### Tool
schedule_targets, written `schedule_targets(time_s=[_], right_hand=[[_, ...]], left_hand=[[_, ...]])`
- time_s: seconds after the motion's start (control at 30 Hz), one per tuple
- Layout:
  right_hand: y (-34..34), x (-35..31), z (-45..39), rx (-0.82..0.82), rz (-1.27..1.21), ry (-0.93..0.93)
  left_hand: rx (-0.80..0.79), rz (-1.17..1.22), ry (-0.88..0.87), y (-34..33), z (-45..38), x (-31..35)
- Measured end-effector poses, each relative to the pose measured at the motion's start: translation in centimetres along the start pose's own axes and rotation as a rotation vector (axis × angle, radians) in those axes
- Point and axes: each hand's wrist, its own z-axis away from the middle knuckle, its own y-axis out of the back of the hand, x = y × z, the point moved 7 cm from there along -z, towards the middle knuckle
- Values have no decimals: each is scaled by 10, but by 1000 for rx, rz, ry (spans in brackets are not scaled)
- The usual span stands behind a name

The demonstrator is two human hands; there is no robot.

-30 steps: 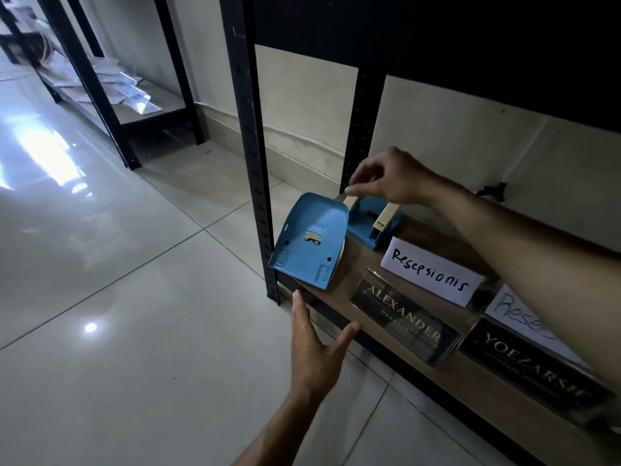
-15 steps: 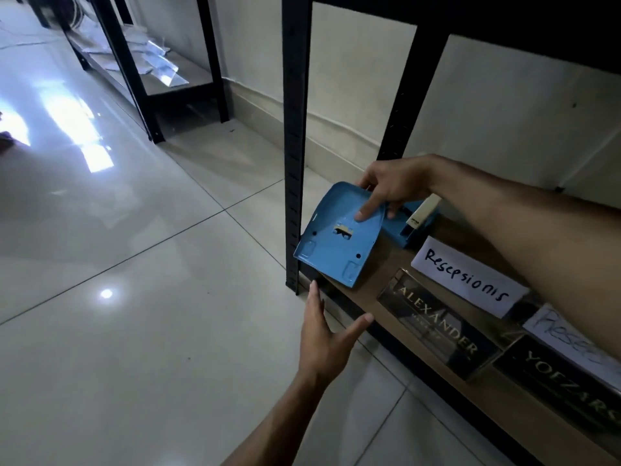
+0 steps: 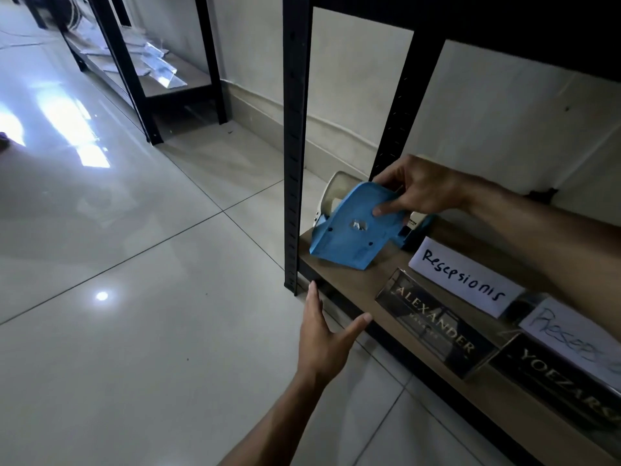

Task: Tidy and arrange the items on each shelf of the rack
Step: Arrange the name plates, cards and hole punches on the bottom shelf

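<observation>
While the right hand [image 3: 424, 187] a second ago only pinched the beige lever of the hole punch, its grip now closes round the top edge of the blue hole punch [image 3: 356, 227], thumb pressed on the blue underside and fingers curled over the rim. Tipped up then with its base plate hanging open over the shelf edge, the punch now stands tilted on the wooden shelf [image 3: 366, 284] at the rack's left end, just behind the front black upright [image 3: 293, 146], with its beige handle showing behind the blue plate. The left hand [image 3: 324, 341] has stayed below the shelf's front lip, fingers straight and thumb spread, holding nothing. A white card reading "Resepsionis" [image 3: 465, 280] leans just right of the punch, and the dark nameplate "ALEXANDER" [image 3: 433, 324] stands in front of it, with a "YOEZARSIE" nameplate [image 3: 564, 375] farther right.
</observation>
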Motion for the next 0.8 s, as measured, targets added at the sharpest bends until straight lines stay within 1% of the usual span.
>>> schedule_targets(time_s=[0.07,0.17,0.33,0.4,0.47,0.53,0.6,0.8], right_hand=[[3,-6,3,71,72,58],[2,-21,9,179,224,195],[-12,-31,21,285,482,369],[-21,-32,28,308,522,440],[-26,-30,36,329,514,467],[-27,-22,40,329,468,426],[-28,-11,42,294,408,352],[-29,34,57,207,179,-68]], left_hand=[[2,-3,1,0,0,0],[2,-9,5,-1,-1,0],[3,1,9,0,0,1],[-3,7,9,0,0,1],[-6,4,7,0,0,1],[-5,0,7,1,0,1],[-4,4,11,1,0,0],[-3,-14,13,0,-2,0]])
